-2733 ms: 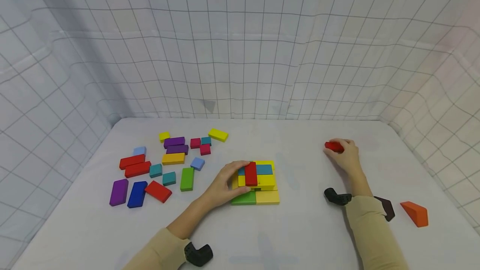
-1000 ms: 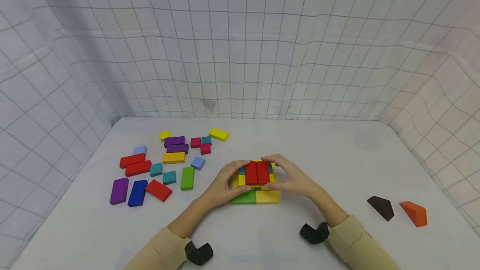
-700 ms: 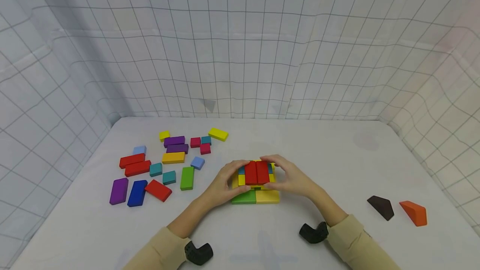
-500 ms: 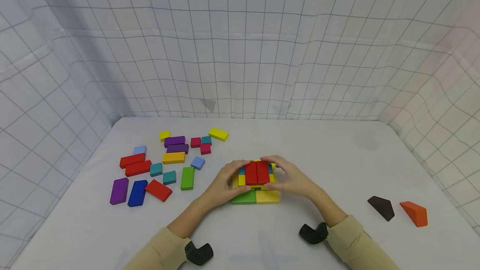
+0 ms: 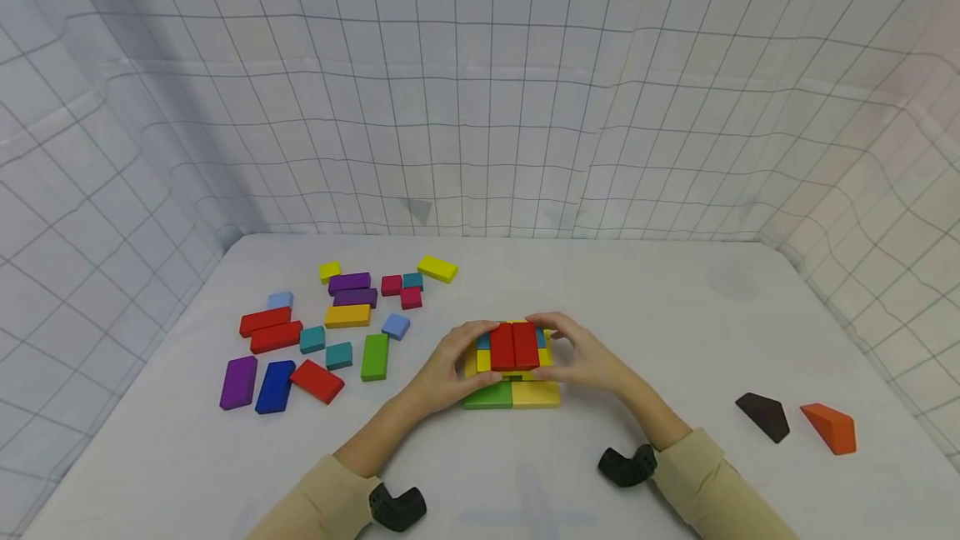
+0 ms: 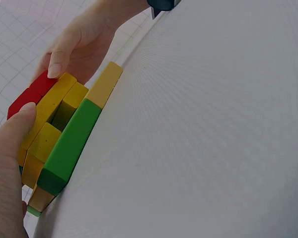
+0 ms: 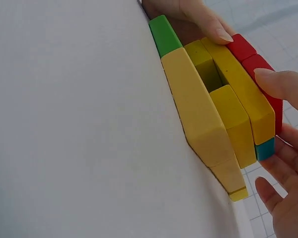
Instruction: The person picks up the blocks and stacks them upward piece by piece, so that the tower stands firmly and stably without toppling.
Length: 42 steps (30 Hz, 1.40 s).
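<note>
Two red blocks lie side by side on top of a layered stack of wooden blocks, whose green base block (image 5: 488, 396) and pale yellow base block (image 5: 536, 394) show in front. My left hand (image 5: 446, 367) pinches the left red block (image 5: 502, 347) between thumb and fingers, front to back. Around the right red block (image 5: 527, 346) my right hand (image 5: 588, 362) has its thumb at the front end and its index finger at the far end. In the right wrist view that thumb (image 7: 278, 84) touches the red block's edge. Yellow blocks (image 6: 42, 141) with a gap between them form the layer beneath.
Loose blocks lie to the left, among them a green one (image 5: 374, 357), a blue one (image 5: 275, 387), a purple one (image 5: 238, 382) and several red ones (image 5: 317, 382). A dark brown piece (image 5: 763, 416) and an orange piece (image 5: 829, 428) lie at the right. Gridded white cloth (image 5: 510, 107) surrounds the table.
My right hand has brought a red block from the far right onto the stack, beside the other red one. Its fingertips have since shifted slightly rightward. The left hand has stayed put.
</note>
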Each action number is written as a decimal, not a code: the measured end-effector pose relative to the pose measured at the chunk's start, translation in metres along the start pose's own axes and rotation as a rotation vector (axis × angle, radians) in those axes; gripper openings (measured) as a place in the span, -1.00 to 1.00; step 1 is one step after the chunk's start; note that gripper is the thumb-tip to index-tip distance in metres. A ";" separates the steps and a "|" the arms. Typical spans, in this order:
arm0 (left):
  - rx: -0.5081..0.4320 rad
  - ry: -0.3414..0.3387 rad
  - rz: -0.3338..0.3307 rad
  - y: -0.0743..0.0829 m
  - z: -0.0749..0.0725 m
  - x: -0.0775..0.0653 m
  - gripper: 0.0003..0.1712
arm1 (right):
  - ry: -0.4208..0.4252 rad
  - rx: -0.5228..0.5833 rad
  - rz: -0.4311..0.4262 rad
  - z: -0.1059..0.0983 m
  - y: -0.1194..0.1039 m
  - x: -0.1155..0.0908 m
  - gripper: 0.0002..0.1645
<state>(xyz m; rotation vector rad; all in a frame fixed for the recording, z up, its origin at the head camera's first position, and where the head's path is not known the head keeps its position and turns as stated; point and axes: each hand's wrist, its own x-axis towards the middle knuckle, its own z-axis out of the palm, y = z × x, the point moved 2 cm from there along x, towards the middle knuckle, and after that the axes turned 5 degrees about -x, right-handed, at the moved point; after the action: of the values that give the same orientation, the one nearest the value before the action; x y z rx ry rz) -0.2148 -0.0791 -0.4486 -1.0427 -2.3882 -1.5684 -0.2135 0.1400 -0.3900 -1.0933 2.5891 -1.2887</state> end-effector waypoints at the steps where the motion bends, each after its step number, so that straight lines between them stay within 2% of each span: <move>1: -0.002 0.000 -0.005 0.000 0.000 0.000 -0.28 | 0.004 0.007 -0.002 0.000 0.000 0.000 -0.26; 4: 0.000 -0.001 -0.011 0.000 0.000 0.000 -0.27 | 0.012 0.019 -0.005 0.001 0.000 0.000 -0.27; 5: -0.008 -0.003 -0.032 0.006 -0.002 0.000 -0.26 | 0.014 0.019 -0.006 0.001 0.000 0.000 -0.28; 7: -0.017 -0.006 -0.070 0.007 -0.003 -0.002 -0.21 | 0.017 0.018 -0.008 0.002 0.001 0.000 -0.28; 11: 0.018 0.021 -0.117 0.011 -0.015 -0.006 -0.15 | 0.015 0.026 -0.002 0.001 0.001 0.000 -0.28; 12: 0.050 0.042 -0.104 0.007 -0.019 -0.008 -0.15 | 0.015 0.027 -0.001 0.001 0.001 0.000 -0.28; 15: 0.180 0.123 -0.061 0.010 -0.036 -0.015 -0.24 | 0.016 0.027 0.006 0.001 0.003 -0.001 -0.27; 17: 0.288 0.181 -0.056 0.010 -0.048 -0.023 -0.29 | 0.018 0.025 0.009 0.001 0.004 -0.001 -0.27; 21: 0.505 0.259 -0.123 0.009 -0.071 -0.043 -0.37 | 0.014 0.020 0.009 0.000 0.003 -0.002 -0.27; 24: 0.638 0.276 -0.193 0.007 -0.084 -0.059 -0.37 | 0.009 0.018 0.015 0.001 0.003 -0.001 -0.27; 28: 0.742 0.266 -0.264 0.003 -0.092 -0.074 -0.35 | 0.007 0.016 0.023 0.001 0.001 0.000 -0.27; 31: 0.771 0.259 -0.286 0.000 -0.094 -0.078 -0.35 | 0.005 0.016 0.028 0.000 0.000 0.000 -0.27; 34: 0.767 0.269 -0.274 -0.001 -0.093 -0.080 -0.38 | 0.001 0.013 0.041 0.000 -0.001 0.000 -0.27; 39: 0.738 0.324 -0.228 -0.002 -0.093 -0.082 -0.48 | -0.005 0.005 0.054 0.000 -0.001 0.000 -0.27; 42: 0.684 0.380 -0.221 -0.003 -0.094 -0.083 -0.56 | -0.002 0.007 0.052 0.000 -0.001 0.000 -0.27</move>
<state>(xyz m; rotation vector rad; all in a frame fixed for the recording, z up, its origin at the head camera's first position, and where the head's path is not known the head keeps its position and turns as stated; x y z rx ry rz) -0.1794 -0.1991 -0.4429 -0.3222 -2.5036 -0.7653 -0.2130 0.1393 -0.3891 -1.0187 2.5914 -1.2838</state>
